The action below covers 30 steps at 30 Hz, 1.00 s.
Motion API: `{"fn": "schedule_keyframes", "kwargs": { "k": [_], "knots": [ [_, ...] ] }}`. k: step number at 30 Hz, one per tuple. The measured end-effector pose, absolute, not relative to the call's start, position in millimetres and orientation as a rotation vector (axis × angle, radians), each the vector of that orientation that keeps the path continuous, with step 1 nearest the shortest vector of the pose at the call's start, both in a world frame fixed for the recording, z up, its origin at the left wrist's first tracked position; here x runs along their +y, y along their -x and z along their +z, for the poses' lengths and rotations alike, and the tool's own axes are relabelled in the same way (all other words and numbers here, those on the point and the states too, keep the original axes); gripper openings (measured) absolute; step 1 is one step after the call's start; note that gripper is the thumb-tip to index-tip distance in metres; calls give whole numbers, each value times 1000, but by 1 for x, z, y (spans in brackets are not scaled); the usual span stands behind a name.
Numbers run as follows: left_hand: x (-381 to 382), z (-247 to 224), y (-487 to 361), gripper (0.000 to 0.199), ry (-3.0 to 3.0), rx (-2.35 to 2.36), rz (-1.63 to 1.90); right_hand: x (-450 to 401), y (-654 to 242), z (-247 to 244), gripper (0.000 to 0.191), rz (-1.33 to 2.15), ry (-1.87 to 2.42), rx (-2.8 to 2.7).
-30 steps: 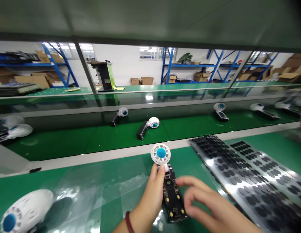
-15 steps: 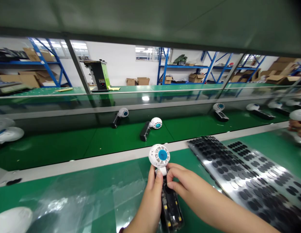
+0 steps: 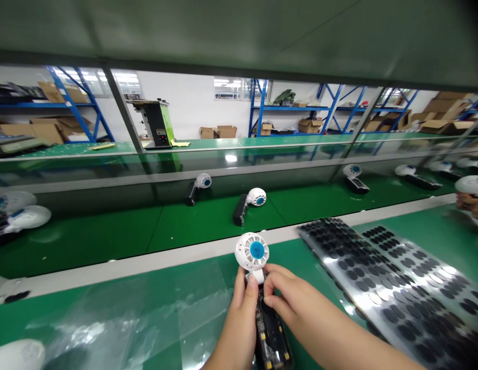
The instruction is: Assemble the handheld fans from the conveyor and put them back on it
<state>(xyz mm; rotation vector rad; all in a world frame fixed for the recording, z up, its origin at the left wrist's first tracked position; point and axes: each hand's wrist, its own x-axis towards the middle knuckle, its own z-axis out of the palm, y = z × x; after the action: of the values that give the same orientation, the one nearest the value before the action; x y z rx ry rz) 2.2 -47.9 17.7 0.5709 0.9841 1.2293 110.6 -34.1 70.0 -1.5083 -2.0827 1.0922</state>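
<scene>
A small device with a round white head (image 3: pixel 252 251) and blue centre rises between my hands, its dark body (image 3: pixel 272 336) showing yellow spots below. My left hand (image 3: pixel 242 311) is closed round the device's neck and left side, thumb on the front. My right hand (image 3: pixel 281 293) is closed in a pinch against the front of the body, just under the neck; whatever lies between its fingertips is hidden. To the right lie clear sheets (image 3: pixel 371 277) with rows of black round stickers. Clear plastic film (image 3: pixel 119 318) covers the bench on the left.
Similar devices lie on the green belt (image 3: pixel 208 221) beyond the pale rail (image 3: pixel 146 259). A white rounded part (image 3: pixel 19 354) sits at the lower left. At the right edge, another person's hand (image 3: pixel 470 202) holds a white-headed device. A green shelf spans overhead.
The devices on the belt's left and middle have shifted right. My hands keep nearly the same pose on the device, and the view has tilted slightly.
</scene>
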Motion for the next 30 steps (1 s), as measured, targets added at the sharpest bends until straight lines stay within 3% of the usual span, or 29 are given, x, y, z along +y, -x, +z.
{"fn": "schedule_keyframes", "kwargs": {
  "k": [30],
  "knots": [
    [-35, -16, -1, 58, -363, 846, 1288, -47, -104, 17, 13, 885, 1386, -1844]
  ]
}}
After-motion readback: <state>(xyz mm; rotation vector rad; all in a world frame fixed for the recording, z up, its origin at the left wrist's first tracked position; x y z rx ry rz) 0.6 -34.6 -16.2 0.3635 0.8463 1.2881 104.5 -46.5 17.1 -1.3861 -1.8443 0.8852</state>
